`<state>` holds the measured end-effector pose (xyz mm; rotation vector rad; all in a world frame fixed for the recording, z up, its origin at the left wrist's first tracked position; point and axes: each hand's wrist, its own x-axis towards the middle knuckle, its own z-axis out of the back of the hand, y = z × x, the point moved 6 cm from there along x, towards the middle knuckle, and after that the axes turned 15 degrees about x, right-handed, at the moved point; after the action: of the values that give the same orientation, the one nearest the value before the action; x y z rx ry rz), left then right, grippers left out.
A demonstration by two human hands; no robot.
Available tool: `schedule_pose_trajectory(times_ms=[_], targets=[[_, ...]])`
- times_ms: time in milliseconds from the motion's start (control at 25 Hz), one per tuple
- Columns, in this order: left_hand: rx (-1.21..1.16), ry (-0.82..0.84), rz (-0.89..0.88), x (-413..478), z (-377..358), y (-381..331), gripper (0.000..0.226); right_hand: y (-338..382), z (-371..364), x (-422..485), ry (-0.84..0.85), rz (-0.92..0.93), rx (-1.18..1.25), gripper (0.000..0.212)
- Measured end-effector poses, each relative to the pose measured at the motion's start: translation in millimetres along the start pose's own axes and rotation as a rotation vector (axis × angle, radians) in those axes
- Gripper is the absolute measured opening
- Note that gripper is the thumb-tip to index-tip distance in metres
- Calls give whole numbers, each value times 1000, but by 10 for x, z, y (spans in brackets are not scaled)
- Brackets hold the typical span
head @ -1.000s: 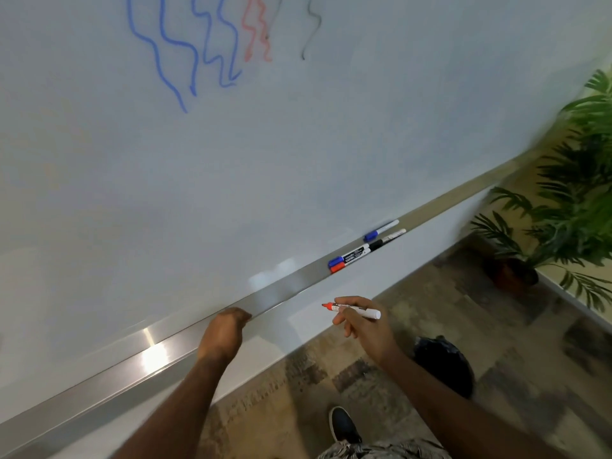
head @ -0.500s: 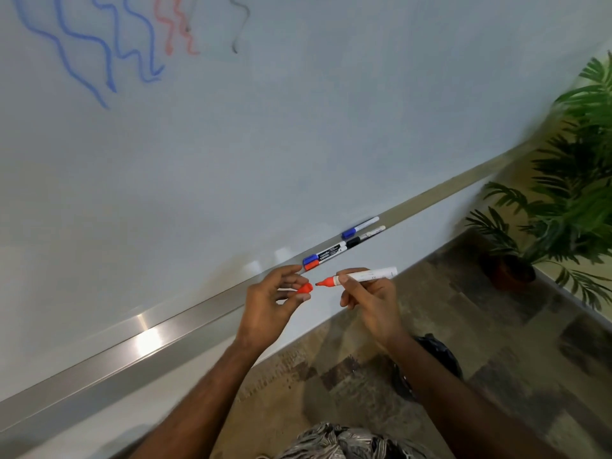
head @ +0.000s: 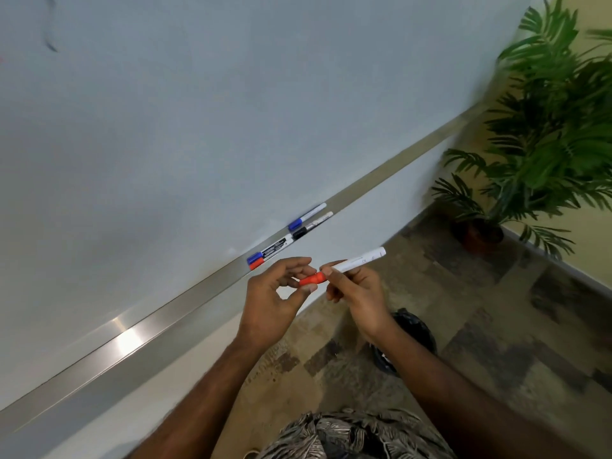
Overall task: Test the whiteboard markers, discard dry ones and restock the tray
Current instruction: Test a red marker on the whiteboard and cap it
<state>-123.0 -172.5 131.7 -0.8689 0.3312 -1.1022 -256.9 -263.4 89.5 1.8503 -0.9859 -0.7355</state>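
The white-barrelled marker [head: 359, 261] is held in the air just in front of the tray [head: 132, 336]. The right hand [head: 361, 293] grips its barrel with curled fingers, and the left hand [head: 271, 303] pinches the red cap [head: 313, 279] at its tip. On the tray under the whiteboard [head: 198, 127] lie four capped markers [head: 276, 248]: two blue, one black, one red. A potted plant [head: 546, 127] stands to the right

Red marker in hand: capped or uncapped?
Capped: the red cap, pinched by the left hand, covers the tip of the marker held by the right hand. Fully seated: cannot tell.
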Motion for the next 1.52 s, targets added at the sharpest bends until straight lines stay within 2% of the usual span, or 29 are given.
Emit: schedule_pose_trajectory(times_ms=[200, 520, 640, 840, 960, 1120, 1240, 1400, 1520], targets=[[-185, -31, 34, 73, -383, -246, 38, 48, 317, -10, -36, -4, 207, 26], [-183, 9, 90, 122, -993, -545, 36, 10, 930, -76, -124, -57, 317, 29], [-169, 62, 82, 141, -1187, -567, 41, -21, 1124, -110, -168, -52, 299, 31], [-24, 230, 27, 144, -1635, -382, 31, -224, 1580, -154, -316, -121, 240, 22], [54, 294, 48, 70, -1821, -134, 29, -523, 2069, -257, -537, -269, 225, 25], [41, 330, 143, 3, -1939, 100, 25, -832, 2798, -282, -798, -433, 224, 26], [36, 358, 148, -33, -1988, 163, 25, -902, 3058, -183, -830, -465, 240, 29], [69, 361, 137, -107, -1973, 259, 25, -895, 3254, -186, -845, -499, 158, 53], [143, 346, 138, -149, -1953, 358, 22, -867, 3486, -282, -877, -444, 23, 51]])
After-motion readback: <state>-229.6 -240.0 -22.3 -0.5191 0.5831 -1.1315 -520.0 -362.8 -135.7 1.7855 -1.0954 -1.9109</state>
